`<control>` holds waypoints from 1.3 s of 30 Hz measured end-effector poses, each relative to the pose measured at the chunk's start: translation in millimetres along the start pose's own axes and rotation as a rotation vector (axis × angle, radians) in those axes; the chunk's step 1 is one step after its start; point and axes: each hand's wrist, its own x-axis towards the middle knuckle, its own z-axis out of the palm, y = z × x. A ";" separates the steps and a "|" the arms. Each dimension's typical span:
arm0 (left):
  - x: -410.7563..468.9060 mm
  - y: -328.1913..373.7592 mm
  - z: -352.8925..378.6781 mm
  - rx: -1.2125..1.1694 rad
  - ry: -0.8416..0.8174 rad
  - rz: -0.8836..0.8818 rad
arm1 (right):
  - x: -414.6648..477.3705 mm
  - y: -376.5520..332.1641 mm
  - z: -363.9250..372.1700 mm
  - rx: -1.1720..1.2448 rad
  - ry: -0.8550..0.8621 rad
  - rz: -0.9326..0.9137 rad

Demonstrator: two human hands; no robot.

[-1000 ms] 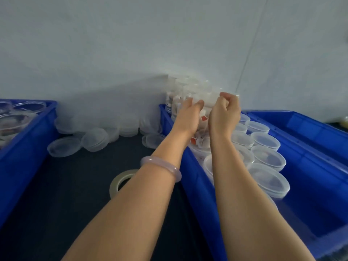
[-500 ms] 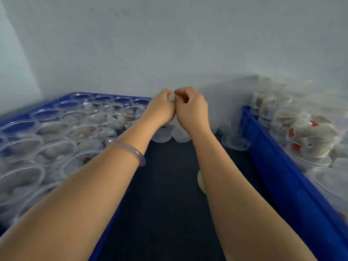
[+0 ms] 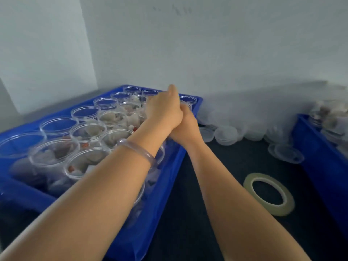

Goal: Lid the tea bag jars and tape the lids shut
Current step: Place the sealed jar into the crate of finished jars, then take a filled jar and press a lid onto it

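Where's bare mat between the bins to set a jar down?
Bare dark mat lies between the lid pile and the tape roll, and on the near side of the roll beside the right bin. Crowded: the left bin is packed with open jars, and the left hand and right hand reach over its far right corner.

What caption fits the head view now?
Left hand and right hand reach over the blue bin of unlidded tea bag jars; tape roll and loose lids lie on the mat.
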 end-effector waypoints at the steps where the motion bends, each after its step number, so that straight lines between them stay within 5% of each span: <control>1: -1.3 14.3 -11.8 -0.087 0.087 0.082 | -1.9 -3.5 -8.2 0.122 0.102 -0.021; 5: -1.6 68.5 -44.5 -0.495 0.283 0.335 | -6.0 -9.8 -59.3 0.257 0.453 -0.013; 8: -8.0 100.0 -20.3 -0.801 0.386 0.264 | -27.3 12.8 -93.6 0.167 0.583 -0.001; 10: -22.9 112.2 18.3 -1.141 0.356 -0.050 | -53.9 44.4 -102.4 0.167 0.545 0.053; 12: -44.3 114.6 67.1 -1.354 0.096 -0.364 | -80.4 79.0 -102.3 0.190 0.449 0.134; 14: -66.7 110.1 112.3 -1.306 -0.065 -0.364 | -100.0 106.3 -99.6 0.229 0.355 0.128; 18: -83.6 92.1 159.4 -1.306 -0.024 -0.378 | -113.8 148.4 -105.7 0.347 0.037 0.094; 20: -81.0 85.1 171.4 -1.381 0.013 -0.438 | -99.5 168.2 -125.1 0.318 0.063 0.169; 23: -79.3 83.4 178.5 -1.446 0.056 -0.461 | -62.8 205.0 -167.0 -0.118 0.449 0.385; 28: -79.4 82.6 179.4 -1.477 0.056 -0.458 | -44.9 253.1 -197.5 -0.793 0.249 0.767; 30: -80.4 82.5 178.3 -1.468 0.048 -0.443 | -43.2 244.5 -191.3 -0.908 0.316 0.675; 32: -82.0 83.0 176.9 -1.465 0.044 -0.436 | -41.6 225.4 -184.4 -0.705 0.482 0.401; 35: -81.8 81.8 175.1 -1.441 0.027 -0.434 | -35.6 166.5 -174.9 0.222 0.676 0.272; 37: -83.2 81.6 173.7 -1.430 0.012 -0.432 | -33.2 129.7 -166.1 0.634 0.504 0.283; 39: -87.0 83.0 171.7 -1.419 -0.025 -0.393 | -35.4 106.9 -153.6 0.398 0.225 0.292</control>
